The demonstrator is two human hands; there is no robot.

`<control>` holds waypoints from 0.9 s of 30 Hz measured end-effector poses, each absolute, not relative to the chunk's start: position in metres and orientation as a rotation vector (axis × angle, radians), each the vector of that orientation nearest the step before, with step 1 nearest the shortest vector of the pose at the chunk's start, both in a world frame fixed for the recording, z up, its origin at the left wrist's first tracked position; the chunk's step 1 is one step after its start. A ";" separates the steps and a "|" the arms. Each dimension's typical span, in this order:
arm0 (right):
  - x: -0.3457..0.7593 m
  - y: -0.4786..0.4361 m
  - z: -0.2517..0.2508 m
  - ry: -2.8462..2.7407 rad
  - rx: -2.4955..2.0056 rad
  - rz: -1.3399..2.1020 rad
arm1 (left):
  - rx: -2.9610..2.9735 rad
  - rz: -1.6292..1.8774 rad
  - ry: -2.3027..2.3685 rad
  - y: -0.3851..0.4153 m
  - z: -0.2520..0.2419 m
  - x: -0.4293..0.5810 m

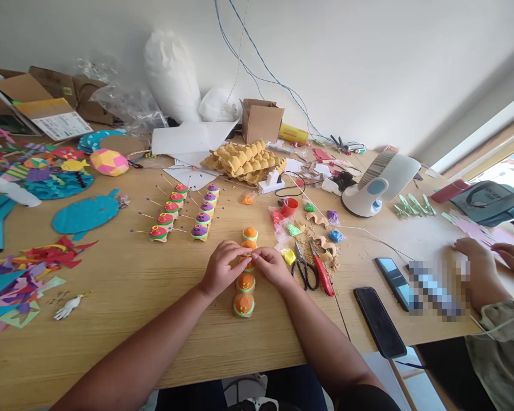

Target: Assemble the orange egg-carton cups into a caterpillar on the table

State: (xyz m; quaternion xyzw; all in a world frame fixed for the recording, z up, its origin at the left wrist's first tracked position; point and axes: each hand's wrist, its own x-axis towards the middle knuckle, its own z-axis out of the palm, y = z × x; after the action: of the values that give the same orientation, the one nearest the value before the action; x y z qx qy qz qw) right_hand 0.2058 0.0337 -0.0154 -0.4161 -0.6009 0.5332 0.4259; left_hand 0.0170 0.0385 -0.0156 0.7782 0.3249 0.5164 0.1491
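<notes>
A row of orange egg-carton cups with green rims forms an orange caterpillar (245,294) on the wooden table (132,319). My left hand (221,268) and my right hand (270,265) meet over its middle cups, fingers curled and pinching that segment. One cup (250,233) shows beyond my hands, two lie nearer me. Two finished caterpillars, a red one (168,212) and a purple one (205,214), lie to the left with pins sticking out.
Black scissors (305,269) and a red cutter (322,274) lie right of my hands, with clay lumps (293,229). Two phones (379,322), a white fan (379,182), an egg-carton stack (242,160), and felt scraps (21,274) crowd the table. Another person's hands (492,254) work at right.
</notes>
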 end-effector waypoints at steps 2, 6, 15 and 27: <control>0.205 0.033 -0.014 -1.503 -1.032 1.339 | 2.243 1.468 0.933 0.038 -0.016 0.017; 0.205 0.034 -0.014 -1.493 -1.014 1.367 | 2.253 1.469 0.929 0.039 -0.016 0.018; 0.207 0.035 -0.017 -1.523 -1.003 1.355 | 2.269 1.498 0.928 0.039 -0.013 0.020; 0.204 0.033 -0.015 -1.532 -1.040 1.285 | 2.241 1.471 0.930 0.041 -0.018 0.016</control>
State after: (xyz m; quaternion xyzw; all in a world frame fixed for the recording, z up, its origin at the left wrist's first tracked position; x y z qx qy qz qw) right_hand 0.2041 0.0327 -0.0153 -0.4167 -0.6137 0.5150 0.4296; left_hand 0.0164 0.0408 -0.0181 0.7807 0.3240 0.5125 0.1512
